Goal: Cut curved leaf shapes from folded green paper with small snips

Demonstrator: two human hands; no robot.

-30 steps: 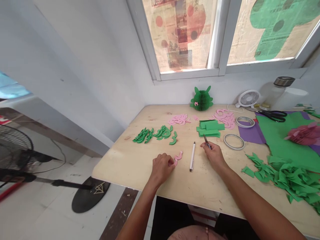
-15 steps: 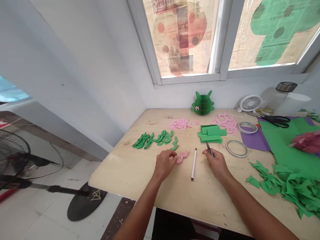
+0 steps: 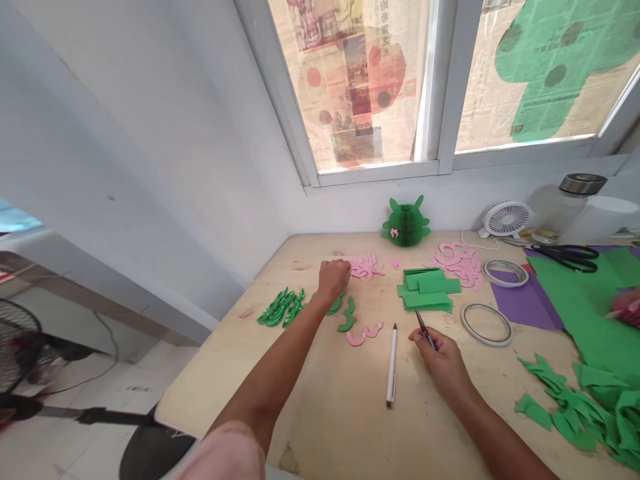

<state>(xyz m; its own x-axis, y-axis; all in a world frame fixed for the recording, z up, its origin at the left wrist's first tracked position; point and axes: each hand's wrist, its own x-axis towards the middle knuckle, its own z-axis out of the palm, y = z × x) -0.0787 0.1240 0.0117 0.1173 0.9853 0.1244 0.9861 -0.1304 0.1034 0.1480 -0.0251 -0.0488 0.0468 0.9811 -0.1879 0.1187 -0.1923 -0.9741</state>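
My left hand reaches across the table to the left edge of a pile of pink paper cutouts. Its fingers are closed, and their tips are hidden, so what they pinch does not show. In my right hand a pair of dark, pointed tweezers is held with the tips facing away from me. Between the hands lie a wavy pink paper strip and a white pen. Curved green paper pieces lie below my left wrist, partly covered by the arm.
Glossy green cutouts lie at left. Stacked green strips, tape rolls and more pink cutouts lie to the right. A green paper figure and a small fan stand by the wall. Green scraps cover the right front.
My left hand has moved from the wavy pink strip forward to the pink pile, leaving the strip on the table. My right hand still holds the tweezers. The view has shifted slightly.
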